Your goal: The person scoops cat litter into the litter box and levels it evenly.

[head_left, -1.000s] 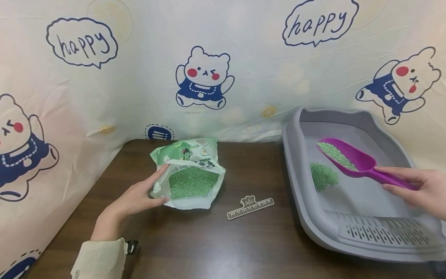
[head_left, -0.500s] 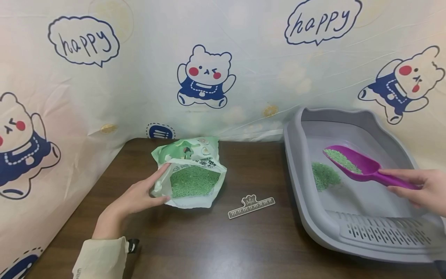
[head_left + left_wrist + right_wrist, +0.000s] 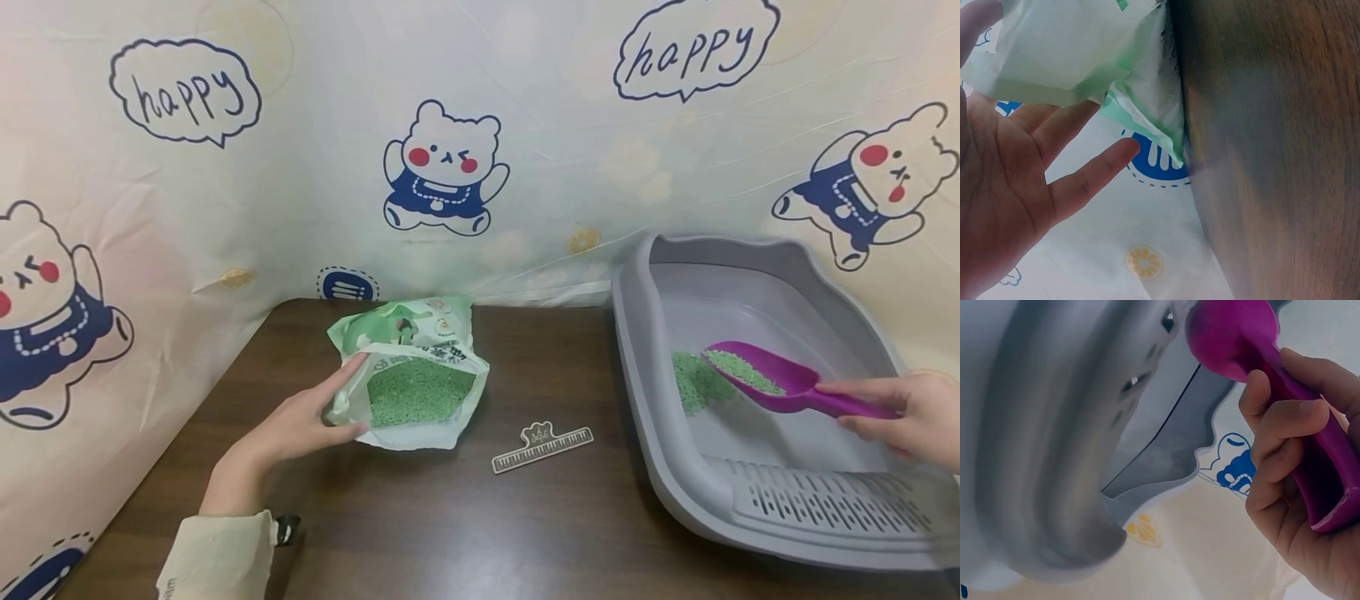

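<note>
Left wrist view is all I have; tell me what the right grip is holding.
Observer: The right grip holds a purple scoop by its handle.
Operator: Say whether that scoop is loaded.
Observer: Yes, the head view shows green granules in it.
Operator: Now name what the scoop is over.
Observer: It is over a gray tray.
</note>
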Demonstrator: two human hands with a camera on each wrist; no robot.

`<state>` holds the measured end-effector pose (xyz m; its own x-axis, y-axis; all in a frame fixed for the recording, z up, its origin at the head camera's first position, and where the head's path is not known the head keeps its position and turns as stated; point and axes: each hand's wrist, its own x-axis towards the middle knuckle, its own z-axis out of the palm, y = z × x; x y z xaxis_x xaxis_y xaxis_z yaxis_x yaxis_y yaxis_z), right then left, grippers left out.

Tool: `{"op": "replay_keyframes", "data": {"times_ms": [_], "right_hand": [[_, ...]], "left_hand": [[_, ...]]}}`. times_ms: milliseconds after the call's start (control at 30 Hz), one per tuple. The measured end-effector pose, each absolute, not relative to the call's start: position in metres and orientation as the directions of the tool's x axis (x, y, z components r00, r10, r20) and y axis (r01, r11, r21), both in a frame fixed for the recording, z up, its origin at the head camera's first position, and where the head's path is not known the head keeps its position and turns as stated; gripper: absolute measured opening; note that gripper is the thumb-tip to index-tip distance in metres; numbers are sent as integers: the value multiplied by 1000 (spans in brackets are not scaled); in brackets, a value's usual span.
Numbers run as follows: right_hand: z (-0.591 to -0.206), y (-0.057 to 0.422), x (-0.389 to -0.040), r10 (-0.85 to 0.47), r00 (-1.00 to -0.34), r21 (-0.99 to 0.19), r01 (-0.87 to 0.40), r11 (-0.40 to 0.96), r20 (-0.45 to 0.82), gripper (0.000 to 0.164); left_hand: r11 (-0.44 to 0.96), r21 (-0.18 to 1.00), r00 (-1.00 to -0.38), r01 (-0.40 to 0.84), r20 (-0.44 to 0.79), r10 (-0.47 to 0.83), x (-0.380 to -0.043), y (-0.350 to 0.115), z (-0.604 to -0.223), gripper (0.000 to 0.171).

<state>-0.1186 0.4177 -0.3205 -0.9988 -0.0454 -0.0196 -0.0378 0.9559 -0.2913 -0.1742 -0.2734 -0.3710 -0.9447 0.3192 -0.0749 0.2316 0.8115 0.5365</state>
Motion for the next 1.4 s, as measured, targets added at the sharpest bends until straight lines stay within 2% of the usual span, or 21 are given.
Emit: {"op": "replay_keyframes", "data": {"times_ms": [200,533,1100,1400], "right_hand": [[-316,419,-122,-48,-992,-246,-18,969,-119,55],[-311,424,-127,-70,-972,-240,-14,971,-226,52],[-301,422,-135,-101,-932,-250,-12,968,-347,43],[-294,424,-135,-139,-926,-236,-56,970,-352,42]], "left_hand": [[818,530,-945,225,-86,316,-174,-274,-372,97],[822,519,-943,235,-82,322,-177,-274,-371,98],[826,508,-945,242,-68,319,-175,-275,-374,97],[821,519,-945,238,-69,319,-175,-274,-373,97]]}}
